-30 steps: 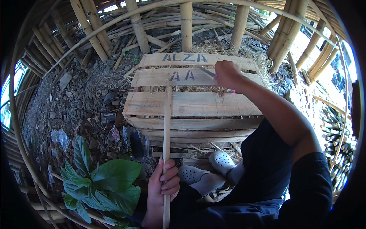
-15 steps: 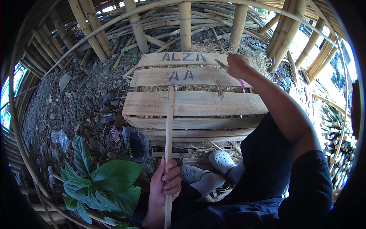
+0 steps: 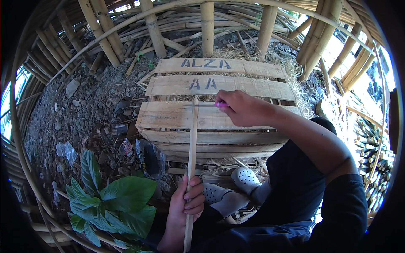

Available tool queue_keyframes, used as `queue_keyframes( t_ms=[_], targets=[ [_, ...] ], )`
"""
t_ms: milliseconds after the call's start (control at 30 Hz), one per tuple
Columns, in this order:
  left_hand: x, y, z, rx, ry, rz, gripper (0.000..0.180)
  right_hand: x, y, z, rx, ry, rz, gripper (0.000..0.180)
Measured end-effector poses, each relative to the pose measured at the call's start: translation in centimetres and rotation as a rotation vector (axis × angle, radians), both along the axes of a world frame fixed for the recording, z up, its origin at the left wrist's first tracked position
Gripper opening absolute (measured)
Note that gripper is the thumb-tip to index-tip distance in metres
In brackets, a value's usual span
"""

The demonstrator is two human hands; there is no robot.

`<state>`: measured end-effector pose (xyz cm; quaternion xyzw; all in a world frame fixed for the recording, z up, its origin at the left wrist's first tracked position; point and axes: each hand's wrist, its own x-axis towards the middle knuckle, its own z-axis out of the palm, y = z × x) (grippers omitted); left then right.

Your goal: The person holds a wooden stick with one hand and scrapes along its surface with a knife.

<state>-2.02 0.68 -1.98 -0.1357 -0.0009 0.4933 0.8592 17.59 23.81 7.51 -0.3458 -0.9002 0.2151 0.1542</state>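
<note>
My left hand, low in the middle, is wrapped round a long flat bamboo strip. The strip stands nearly upright in view, its far end lying over the slats of a wooden crate. My right hand is closed on the pink handle of a knife, over the crate's nearest top slat. The thin blade points left, at the strip's far end. Whether the edge touches the strip is too small to tell.
A leafy green plant grows at the lower left. Beside it lies clear plastic on stony soil. My feet in grey clogs rest before the crate. Bamboo posts stand behind it, and cut bamboo is stacked at the right.
My right hand has come down and left from the crate's far right corner, bringing the knife to the strip's far end. The strip has shifted slightly right in view.
</note>
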Motion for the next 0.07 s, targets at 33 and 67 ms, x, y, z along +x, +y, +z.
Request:
queue_keyframes(
  t_ms=[33, 67],
  targets=[
    [0.0, 0.0, 0.0, 0.005, 0.002, 0.001, 0.032, 0.1, 0.4, 0.2, -0.046, -0.074, -0.059, 0.018],
    [0.0, 0.0, 0.0, 0.008, -0.002, 0.001, 0.031, 0.5, 1.6, 0.8, -0.111, -0.118, -0.163, 0.029]
  ],
)
